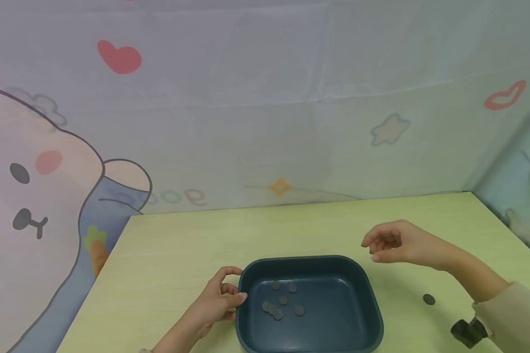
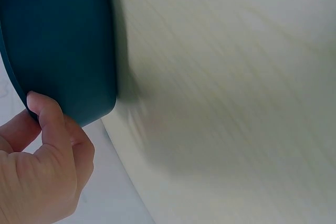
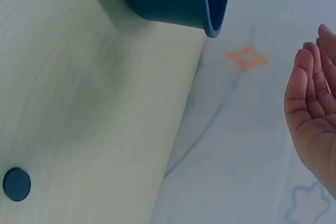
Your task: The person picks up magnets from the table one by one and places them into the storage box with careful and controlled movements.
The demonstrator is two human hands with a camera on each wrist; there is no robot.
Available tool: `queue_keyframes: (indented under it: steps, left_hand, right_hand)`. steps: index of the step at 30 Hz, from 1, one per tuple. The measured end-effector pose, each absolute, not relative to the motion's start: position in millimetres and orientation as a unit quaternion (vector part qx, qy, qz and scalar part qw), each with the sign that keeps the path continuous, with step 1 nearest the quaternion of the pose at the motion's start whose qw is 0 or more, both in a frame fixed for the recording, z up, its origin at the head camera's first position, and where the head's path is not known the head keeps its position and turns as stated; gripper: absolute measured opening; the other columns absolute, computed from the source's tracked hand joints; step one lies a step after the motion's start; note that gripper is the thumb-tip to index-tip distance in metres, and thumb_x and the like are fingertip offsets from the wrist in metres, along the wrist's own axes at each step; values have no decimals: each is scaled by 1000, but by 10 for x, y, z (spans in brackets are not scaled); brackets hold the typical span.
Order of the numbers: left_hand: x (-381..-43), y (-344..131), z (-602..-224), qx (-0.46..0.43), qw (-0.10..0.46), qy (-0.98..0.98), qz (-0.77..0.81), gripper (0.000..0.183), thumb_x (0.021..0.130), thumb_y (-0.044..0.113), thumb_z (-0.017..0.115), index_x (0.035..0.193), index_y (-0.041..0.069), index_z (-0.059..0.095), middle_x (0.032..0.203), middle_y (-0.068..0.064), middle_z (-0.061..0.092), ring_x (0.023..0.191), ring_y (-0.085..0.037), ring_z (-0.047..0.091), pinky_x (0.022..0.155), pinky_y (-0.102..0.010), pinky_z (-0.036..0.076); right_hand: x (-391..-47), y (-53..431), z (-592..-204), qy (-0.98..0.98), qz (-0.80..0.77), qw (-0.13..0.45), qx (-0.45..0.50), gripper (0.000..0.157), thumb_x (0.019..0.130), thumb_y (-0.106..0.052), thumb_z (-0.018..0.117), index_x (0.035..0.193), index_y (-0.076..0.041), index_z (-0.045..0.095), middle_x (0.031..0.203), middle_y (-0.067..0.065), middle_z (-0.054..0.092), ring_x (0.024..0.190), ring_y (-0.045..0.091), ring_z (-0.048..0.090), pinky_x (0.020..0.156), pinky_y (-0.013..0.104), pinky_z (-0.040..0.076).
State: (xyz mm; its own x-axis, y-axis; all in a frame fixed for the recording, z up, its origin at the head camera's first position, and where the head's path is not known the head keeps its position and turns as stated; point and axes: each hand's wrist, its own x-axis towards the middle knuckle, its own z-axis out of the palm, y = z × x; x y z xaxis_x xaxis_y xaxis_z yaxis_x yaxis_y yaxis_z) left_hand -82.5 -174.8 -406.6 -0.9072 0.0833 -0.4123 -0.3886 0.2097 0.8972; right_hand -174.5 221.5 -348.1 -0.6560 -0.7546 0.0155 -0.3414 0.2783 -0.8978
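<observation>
A dark blue rectangular tray with rounded corners stands on the table. Several small dark round discs lie on its floor, mostly toward the left side, a few overlapping. My left hand pinches the tray's left rim; in the left wrist view the thumb and fingers grip the edge of the tray wall. Beyond the tray's right side, my right hand is raised in the air, its fingers loosely bent and nothing visible in them. On the table below the right forearm lies a single dark disc.
The pale yellow-green table runs back to a printed cloth backdrop with hearts, stars and a cartoon animal. A small black device sits at the right sleeve's cuff. The table's left edge shows beyond the left hand.
</observation>
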Motion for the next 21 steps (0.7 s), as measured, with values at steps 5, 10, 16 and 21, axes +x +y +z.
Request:
queue_keyframes:
  steps: [5, 10, 16, 21]
  left_hand:
    - [-825, -1745, -4062, -96, 192, 749, 627, 51, 87, 0, 62, 131, 9, 38, 84, -7, 48, 65, -15, 53, 54, -25, 48]
    - [-825, -1746, -4063, -97, 192, 749, 627, 52, 86, 0, 63, 131, 10, 38, 85, -7, 48, 65, -15, 53, 54, -25, 47]
    - [-823, -1739, -4060, -101, 191, 750, 625, 52, 87, 0, 63, 131, 10, 38, 84, -7, 48, 65, -16, 53, 54, -25, 47]
    - [-817, -1740, -4061, -101, 190, 750, 626, 51, 87, 0, 62, 131, 10, 38, 84, -7, 48, 65, -16, 52, 53, -25, 47]
  right_hand:
    - [-1694, 2335, -3481, 777, -485, 205, -344, 19, 89, -7, 62, 108, -4, 60, 91, 5, 60, 79, 15, 58, 69, 31, 51]
    - [-1626, 2437, -3486, 778, -491, 201, -337, 20, 89, -5, 61, 109, -4, 60, 92, 6, 60, 82, 15, 58, 69, 31, 51]
    - [-1562, 2581, -3539, 782, -491, 188, -334, 22, 89, -2, 60, 111, -7, 60, 94, 5, 60, 85, 14, 58, 70, 28, 50]
    - [-1512, 2697, -3596, 783, -494, 180, -331, 24, 89, 1, 58, 112, -7, 60, 95, 2, 61, 84, 13, 58, 70, 26, 51]
